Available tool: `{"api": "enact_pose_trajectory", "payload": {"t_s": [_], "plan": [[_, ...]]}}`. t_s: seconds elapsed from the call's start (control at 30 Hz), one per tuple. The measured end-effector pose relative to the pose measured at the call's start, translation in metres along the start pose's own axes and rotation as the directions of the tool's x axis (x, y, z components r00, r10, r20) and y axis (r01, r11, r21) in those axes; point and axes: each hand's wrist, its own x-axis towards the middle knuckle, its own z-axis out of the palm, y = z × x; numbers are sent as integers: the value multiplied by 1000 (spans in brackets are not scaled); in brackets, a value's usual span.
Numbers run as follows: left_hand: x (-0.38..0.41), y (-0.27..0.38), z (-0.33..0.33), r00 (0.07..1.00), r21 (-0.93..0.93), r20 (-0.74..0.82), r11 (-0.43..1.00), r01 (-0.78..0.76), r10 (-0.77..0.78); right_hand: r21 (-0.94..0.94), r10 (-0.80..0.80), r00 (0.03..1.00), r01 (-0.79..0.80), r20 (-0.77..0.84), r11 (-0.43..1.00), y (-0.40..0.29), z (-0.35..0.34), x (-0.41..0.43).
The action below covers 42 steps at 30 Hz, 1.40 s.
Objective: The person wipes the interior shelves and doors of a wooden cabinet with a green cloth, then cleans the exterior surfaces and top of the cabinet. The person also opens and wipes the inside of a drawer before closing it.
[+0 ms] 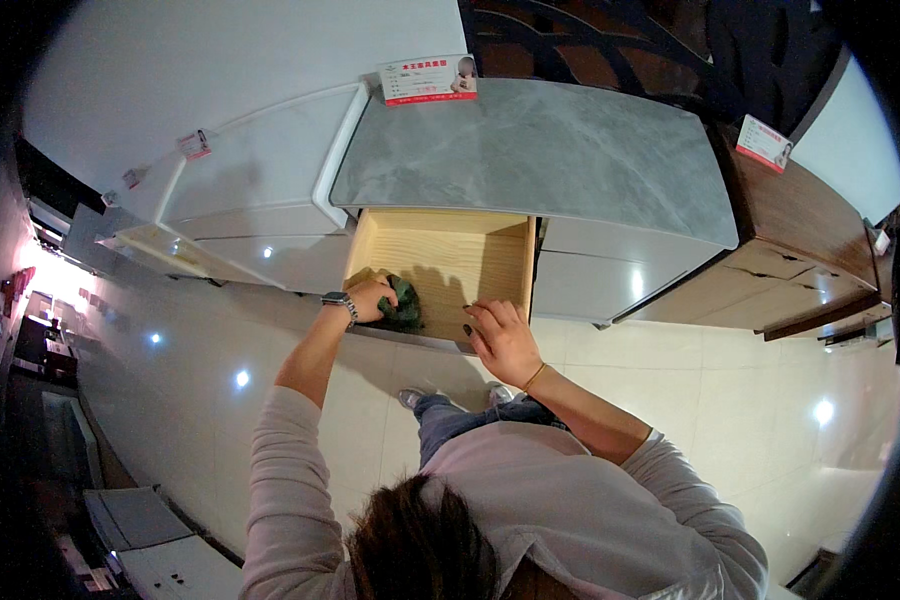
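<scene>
A pale wooden drawer [450,247] is pulled out from under a grey marbled cabinet top [540,150]. My left hand [373,297], with a watch at the wrist, is inside the drawer's front left corner and grips a dark green cloth [403,304], which lies bunched against the drawer's bottom. Over the drawer's front right part is my right hand [504,339], its fingers apart and bent, holding nothing. Whether its fingertips touch the front edge, I cannot tell.
White cabinets [259,165] adjoin on the left and a brown wooden cabinet [810,202] on the right. A printed card [427,79] stands at the grey top's back edge, another card [763,142] on the brown cabinet. Glossy floor tiles [630,375] lie below.
</scene>
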Motion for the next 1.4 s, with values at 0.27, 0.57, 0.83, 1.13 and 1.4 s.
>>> {"api": "enact_pose_trajectory", "payload": {"t_s": [0.27, 0.57, 0.83, 1.13, 1.4], "plan": [[0, 35, -67, 763, 108, -599, 919, 380, -244, -51, -21, 999, 23, 46, 998, 2, 0, -3], [-5, -14, -39, 781, 76, -547, 911, 405, -302, -12, -4, 999, 4, 38, 1000, 1, 1, -3], [-76, -4, -40, 891, -118, -396, 975, 190, -222, -28, 1, 997, 2, 75, 1000, -2, -3, -1], [-88, 16, -73, 861, -66, -466, 979, 193, -202, -19, -31, 996, 33, 88, 999, 1, 0, -2], [41, 31, -31, 823, 39, -259, 846, 532, -505, -12, -35, 996, 36, 76, 999, 5, 4, -4]]}}
